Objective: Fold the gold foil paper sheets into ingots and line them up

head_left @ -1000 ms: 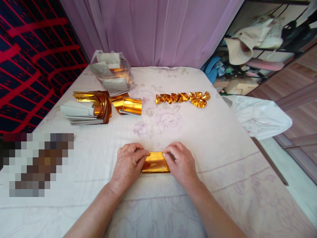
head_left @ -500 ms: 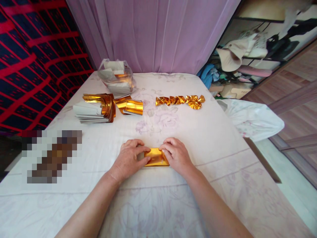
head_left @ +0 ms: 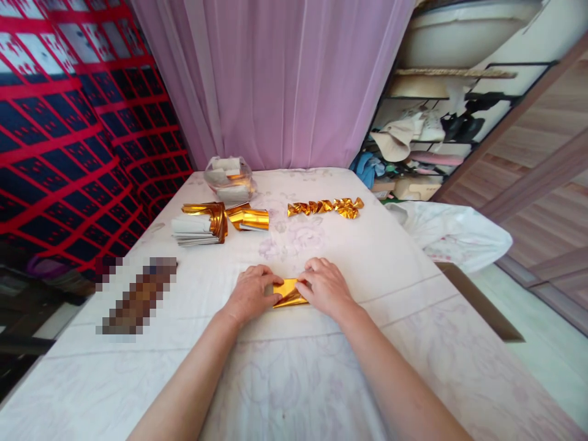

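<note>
Gold foil sheet (head_left: 288, 293), partly folded, pinched between left hand (head_left: 250, 294) and right hand (head_left: 324, 288).
Beyond it, a row of finished folded pieces (head_left: 324, 207); the unfolded stack (head_left: 202, 222) seems large.

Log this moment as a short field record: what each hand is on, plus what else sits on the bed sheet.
left hand: presses the left end of the gold foil sheet
right hand: fingers on the sheet's right end
foil sheet: partly folded, flat on the white floral sheet
folded gold pieces: row at the far side
foil stack: far left, gold and white
plastic bag: behind the stack, holds more paper
</note>
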### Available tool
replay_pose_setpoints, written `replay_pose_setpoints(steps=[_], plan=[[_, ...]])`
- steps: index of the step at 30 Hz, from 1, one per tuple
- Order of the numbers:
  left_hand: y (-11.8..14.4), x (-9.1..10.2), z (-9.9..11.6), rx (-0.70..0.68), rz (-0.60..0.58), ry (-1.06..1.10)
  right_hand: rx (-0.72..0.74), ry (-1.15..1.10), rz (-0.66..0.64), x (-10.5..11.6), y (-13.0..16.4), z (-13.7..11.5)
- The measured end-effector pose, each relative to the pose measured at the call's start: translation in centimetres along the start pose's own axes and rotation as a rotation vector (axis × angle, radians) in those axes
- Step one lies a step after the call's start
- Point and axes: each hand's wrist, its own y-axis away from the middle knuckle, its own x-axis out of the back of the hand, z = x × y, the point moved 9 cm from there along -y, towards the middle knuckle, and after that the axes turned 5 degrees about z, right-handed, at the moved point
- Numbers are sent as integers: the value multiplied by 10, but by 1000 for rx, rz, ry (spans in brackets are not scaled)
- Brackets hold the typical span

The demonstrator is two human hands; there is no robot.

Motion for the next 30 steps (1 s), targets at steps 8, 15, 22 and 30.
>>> replay_pose_setpoints(steps=[8, 15, 22, 30], plan=[[-3, 5, 11, -20, -45, -140, 172, -121, 14, -18, 1, -25], [-4, 13, 32, -89, -111, -273, 207, -290, 19, -29, 3, -13], [-9, 14, 45, -86, -180, -387, 187, -372, 34, -34, -2, -6], [-1, 7, 50, -40, -179, -451, 179, -365, 88, -36, 6, -9]])
